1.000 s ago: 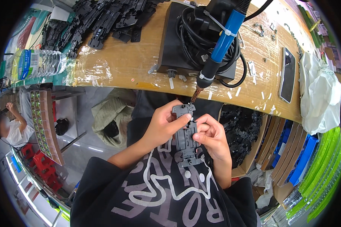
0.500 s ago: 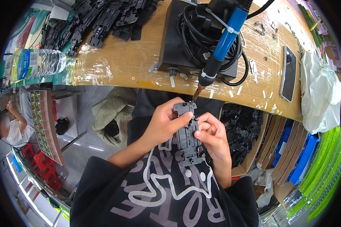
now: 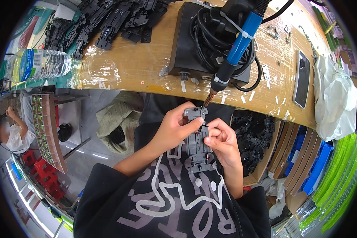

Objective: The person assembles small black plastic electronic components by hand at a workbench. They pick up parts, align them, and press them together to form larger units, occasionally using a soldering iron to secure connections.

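Black plastic part (image 3: 197,139) pinched by left hand (image 3: 171,130); right hand (image 3: 223,142) fingers curled round it

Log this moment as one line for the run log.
left hand: grips black plastic part | right hand: grips same part | blue screwdriver tip at part's top | wooden bench above

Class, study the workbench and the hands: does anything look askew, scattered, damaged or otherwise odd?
Yes. Small screws lie scattered loose on the wooden bench, and torn clear tape wrinkles along its front edge. The left hand and right hand hold the black plastic part squarely under the blue screwdriver.
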The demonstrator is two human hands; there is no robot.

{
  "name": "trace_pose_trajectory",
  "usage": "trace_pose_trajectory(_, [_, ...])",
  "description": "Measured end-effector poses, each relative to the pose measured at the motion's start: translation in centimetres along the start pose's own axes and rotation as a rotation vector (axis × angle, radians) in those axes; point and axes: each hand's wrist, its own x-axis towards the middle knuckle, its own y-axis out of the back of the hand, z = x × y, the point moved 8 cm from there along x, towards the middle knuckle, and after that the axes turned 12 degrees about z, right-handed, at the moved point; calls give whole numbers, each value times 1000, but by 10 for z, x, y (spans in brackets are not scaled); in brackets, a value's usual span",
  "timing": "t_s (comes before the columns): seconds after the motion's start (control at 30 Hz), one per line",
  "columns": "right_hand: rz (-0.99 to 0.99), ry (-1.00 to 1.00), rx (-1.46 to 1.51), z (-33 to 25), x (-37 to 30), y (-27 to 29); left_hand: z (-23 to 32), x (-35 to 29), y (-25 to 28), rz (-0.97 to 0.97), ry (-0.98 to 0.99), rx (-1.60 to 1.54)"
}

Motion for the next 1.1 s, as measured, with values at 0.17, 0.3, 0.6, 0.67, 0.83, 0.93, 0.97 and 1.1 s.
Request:
trace_pose_trajectory(0.17, [22, -35, -13, 6, 5, 3, -5, 4, 4, 12, 10, 9])
trace_pose_trajectory(0.3, [18, -13, 18, 2, 5, 0, -1, 3, 3, 14, 12, 14])
trace_pose_trajectory(0.6, [9, 6, -1, -2, 5, 0, 1, 4, 1, 12, 21, -5])
trace_pose_trajectory(0.67, [30, 3, 3, -2, 5, 0, 0, 4, 2, 18, 27, -7])
trace_pose_trajectory(0.83, [59, -19, 28, -1, 8, 0, 0, 3, 4, 103, 27, -58])
trace_pose_trajectory(0.93, [62, -44, 47, 2, 4, 0, 4, -2, 1, 53, 4, 0])
trace_pose_trajectory(0.97, [53, -44, 57, 3, 3, 0, 6, -3, 0, 29, -9, 30])
trace_pose_trajectory(1.1, [37, -42, 76, 1, 0, -2, 4, -4, 0, 12, 3, 43])
